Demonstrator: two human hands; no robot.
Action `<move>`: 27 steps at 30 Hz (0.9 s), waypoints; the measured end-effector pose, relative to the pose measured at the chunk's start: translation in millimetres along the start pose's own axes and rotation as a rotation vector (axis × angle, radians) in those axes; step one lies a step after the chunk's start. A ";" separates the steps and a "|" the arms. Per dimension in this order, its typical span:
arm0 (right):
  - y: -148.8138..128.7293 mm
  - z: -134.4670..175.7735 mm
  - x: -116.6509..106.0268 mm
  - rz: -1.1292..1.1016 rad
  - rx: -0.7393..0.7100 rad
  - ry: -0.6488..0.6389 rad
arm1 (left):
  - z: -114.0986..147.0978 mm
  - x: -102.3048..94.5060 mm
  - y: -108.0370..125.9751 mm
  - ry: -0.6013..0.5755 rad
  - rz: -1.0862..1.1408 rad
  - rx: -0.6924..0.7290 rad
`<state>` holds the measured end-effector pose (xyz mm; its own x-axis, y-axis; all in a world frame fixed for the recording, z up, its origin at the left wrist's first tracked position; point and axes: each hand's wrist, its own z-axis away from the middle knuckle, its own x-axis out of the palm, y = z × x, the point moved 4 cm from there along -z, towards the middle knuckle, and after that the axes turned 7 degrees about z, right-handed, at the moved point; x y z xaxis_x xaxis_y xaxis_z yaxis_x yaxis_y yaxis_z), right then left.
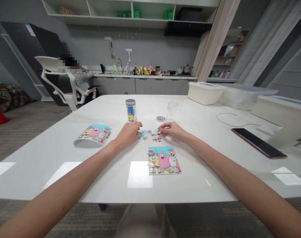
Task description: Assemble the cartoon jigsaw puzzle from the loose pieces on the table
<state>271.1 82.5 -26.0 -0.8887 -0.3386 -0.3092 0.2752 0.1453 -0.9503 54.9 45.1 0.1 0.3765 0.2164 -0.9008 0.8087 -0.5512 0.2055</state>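
Several loose jigsaw puzzle pieces (150, 132) lie in a small cluster on the white table between my hands. My left hand (129, 134) rests at the cluster's left side, its fingers bent and a little apart, touching the table beside the pieces. At the right side, my right hand (174, 129) has thumb and forefinger pinched together at a puzzle piece, mostly hidden by the fingertips. Nearer to me lies a largely assembled cartoon puzzle (164, 160), with a yellow, a pink and a white-clad figure. Its left edge looks uneven.
A curled picture sheet (94, 134) lies left. Behind my hands stand a lidded jar (131, 110), a clear jar (172, 110) and a metal lid (160, 118). Right are a phone (258, 142), a cable (226, 120) and storage boxes (206, 93). A person (82, 81) sits back left.
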 end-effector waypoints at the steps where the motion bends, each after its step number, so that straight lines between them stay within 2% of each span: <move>1: -0.2 0.1 0.0 0.000 -0.005 0.000 | -0.2 -0.6 -2.7 0.002 0.016 -0.016; 16: -6.0 1.8 2.9 -0.053 0.005 -0.011 | -3.6 4.1 -27.8 -0.082 0.488 -0.213; 27: -9.5 5.0 2.7 -0.027 0.028 0.022 | -6.0 10.1 -32.7 -0.015 0.761 -0.357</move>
<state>268.0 75.6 -18.0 -0.9038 -0.3215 -0.2824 0.2604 0.1102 -0.9592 35.0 70.1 -13.4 0.8730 -0.1240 -0.4716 0.4316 -0.2539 0.8656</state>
